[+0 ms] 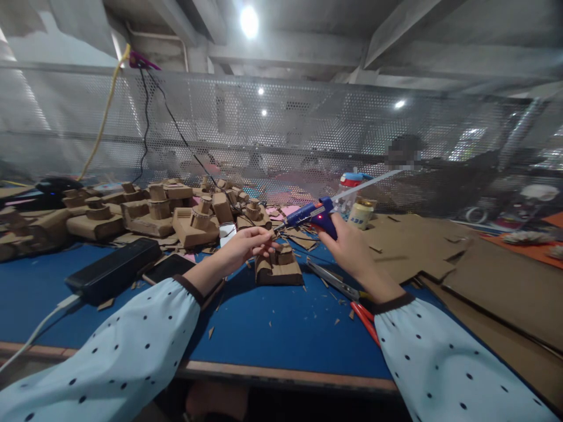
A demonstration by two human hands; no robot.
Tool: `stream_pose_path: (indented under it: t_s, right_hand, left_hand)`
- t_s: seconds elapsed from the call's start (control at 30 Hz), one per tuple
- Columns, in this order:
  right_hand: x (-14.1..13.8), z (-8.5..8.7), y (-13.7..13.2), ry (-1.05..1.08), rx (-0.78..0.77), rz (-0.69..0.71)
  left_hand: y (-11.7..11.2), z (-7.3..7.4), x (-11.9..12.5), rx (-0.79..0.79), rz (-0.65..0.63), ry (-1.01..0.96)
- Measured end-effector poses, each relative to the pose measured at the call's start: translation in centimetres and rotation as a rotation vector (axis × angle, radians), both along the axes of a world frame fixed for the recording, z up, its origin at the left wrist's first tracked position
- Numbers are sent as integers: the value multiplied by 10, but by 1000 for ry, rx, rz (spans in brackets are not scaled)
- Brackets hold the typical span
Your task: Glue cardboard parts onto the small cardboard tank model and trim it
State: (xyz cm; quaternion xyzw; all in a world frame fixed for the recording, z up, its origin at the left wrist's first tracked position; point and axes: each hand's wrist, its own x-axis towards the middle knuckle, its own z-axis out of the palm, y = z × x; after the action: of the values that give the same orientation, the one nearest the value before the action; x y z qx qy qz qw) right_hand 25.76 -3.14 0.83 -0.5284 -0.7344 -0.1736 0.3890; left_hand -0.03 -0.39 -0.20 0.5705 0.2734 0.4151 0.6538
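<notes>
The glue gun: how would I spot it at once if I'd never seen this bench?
Find the blue tabletop, then the right hand above it. That hand grips the glue gun, a pale stick jutting from its back. Its blue body and small red light set it apart from the brown cardboard pieces nearby.

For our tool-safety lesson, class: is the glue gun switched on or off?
On, it appears: a red light glows on the blue glue gun in the right hand.

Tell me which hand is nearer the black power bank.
Left. The left hand is to the right of the black power bank, near the tip of the blue glue gun; the right hand is farther right, its grip around that gun's handle.
</notes>
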Motion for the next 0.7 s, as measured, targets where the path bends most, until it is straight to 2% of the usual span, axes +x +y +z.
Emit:
stream_pose_path:
  t_s: [0.23,0.37,0.57,0.7]
  right_hand:
    - [0,-1,1,8,-32,-13]
    - [-1,-1,2,60,4,-37]
    - [0,0,4,302,13,-19]
    - [4,-4,12,489,-83,40]
  left_hand:
    - [-1,1,0,16,21,-13]
    - [-1,2,-1,27,47,3]
    - [3,0,-3,99,65,21]
    - [7,-2,-3,160,78,70]
